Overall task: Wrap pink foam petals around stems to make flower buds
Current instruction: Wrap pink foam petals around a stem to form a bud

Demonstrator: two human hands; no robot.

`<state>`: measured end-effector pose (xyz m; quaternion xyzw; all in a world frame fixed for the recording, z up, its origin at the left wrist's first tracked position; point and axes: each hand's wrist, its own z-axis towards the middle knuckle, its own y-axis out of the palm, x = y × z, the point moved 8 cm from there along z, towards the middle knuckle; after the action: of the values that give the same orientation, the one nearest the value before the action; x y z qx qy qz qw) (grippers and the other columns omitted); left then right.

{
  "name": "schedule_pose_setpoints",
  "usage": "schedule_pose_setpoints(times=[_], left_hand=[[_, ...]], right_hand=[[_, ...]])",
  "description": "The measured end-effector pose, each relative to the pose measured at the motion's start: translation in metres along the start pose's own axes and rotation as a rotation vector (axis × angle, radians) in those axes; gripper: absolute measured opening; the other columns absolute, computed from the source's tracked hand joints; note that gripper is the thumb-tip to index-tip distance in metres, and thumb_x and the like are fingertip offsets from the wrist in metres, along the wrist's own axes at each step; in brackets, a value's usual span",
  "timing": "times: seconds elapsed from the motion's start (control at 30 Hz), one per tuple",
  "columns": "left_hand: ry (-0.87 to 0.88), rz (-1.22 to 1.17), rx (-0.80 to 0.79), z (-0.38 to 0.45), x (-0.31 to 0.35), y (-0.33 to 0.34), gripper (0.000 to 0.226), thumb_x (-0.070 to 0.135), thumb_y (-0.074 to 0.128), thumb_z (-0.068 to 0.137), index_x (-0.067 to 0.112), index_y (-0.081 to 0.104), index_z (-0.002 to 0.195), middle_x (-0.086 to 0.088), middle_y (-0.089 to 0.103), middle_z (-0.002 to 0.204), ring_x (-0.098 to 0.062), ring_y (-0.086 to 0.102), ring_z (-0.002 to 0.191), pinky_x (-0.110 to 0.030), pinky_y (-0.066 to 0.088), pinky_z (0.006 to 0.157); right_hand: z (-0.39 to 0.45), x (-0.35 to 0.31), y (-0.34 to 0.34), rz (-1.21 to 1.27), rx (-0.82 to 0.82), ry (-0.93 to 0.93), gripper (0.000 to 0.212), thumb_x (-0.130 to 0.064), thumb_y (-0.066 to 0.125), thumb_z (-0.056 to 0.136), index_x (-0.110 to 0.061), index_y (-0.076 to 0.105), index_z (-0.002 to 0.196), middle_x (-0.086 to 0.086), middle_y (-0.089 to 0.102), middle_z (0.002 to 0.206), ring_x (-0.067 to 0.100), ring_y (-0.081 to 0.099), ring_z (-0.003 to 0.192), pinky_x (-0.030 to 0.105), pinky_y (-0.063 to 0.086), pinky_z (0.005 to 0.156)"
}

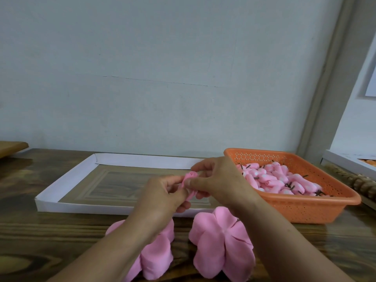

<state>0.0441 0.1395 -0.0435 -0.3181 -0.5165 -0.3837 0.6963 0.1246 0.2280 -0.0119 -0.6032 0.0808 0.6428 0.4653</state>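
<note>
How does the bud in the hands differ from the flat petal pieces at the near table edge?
The bud is rolled into a tight tube; the petal pieces lie spread open, lobes fanned. The bud is held above the table by the left hand and right hand; the petal pieces rest untouched on the wooden table. Both are the same pink foam.

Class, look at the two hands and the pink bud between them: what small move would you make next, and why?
Probably finish rolling the petal tight, then drop it in the orange basket. Both the left hand and the right hand pinch the half-wrapped bud, its top already curled, and the basket beside them holds finished buds.
</note>
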Motion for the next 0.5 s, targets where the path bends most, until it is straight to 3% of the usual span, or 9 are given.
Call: schedule_pose_setpoints(times=[0.1, 0.33, 0.4, 0.5], left_hand=[[-0.005, 0.005, -0.003, 0.001, -0.001, 0.000, 0.021, 0.025, 0.064, 0.085, 0.041, 0.074, 0.075, 0.002, 0.075, 0.074, -0.009, 0.063, 0.057, -0.020, 0.053, 0.057], [-0.020, 0.016, 0.010, 0.003, -0.006, -0.003, 0.022, 0.011, 0.064, 0.088, 0.031, 0.072, 0.093, 0.000, 0.075, 0.074, -0.010, 0.064, 0.057, -0.019, 0.053, 0.056], [-0.021, 0.021, 0.015, 0.003, -0.007, -0.003, 0.023, 0.012, 0.065, 0.087, 0.034, 0.071, 0.090, 0.000, 0.075, 0.074, -0.011, 0.065, 0.058, -0.020, 0.052, 0.057], [-0.020, 0.020, 0.022, 0.003, -0.007, -0.004, 0.024, 0.011, 0.065, 0.087, 0.035, 0.069, 0.088, 0.001, 0.075, 0.074, -0.010, 0.066, 0.058, -0.019, 0.052, 0.056]], right_hand=[[-0.001, -0.004, -0.001, -0.027, -0.002, -0.031, 0.010, -0.009, 0.075, 0.074, -0.010, 0.065, 0.073, 0.009, 0.067, 0.057, 0.012, 0.060, 0.046, 0.026, 0.049, 0.052], [-0.002, -0.014, -0.002, -0.160, 0.038, -0.085, 0.020, -0.007, 0.073, 0.076, -0.017, 0.061, 0.063, 0.004, 0.062, 0.054, 0.013, 0.058, 0.046, 0.031, 0.050, 0.053], [-0.002, -0.017, -0.003, -0.212, 0.049, -0.112, 0.023, -0.011, 0.074, 0.076, -0.021, 0.060, 0.061, -0.001, 0.058, 0.054, 0.014, 0.056, 0.051, 0.031, 0.049, 0.055], [-0.002, -0.017, -0.003, -0.223, 0.052, -0.114, 0.027, -0.012, 0.075, 0.075, -0.024, 0.059, 0.057, -0.011, 0.053, 0.044, 0.004, 0.049, 0.046, 0.025, 0.043, 0.053]])
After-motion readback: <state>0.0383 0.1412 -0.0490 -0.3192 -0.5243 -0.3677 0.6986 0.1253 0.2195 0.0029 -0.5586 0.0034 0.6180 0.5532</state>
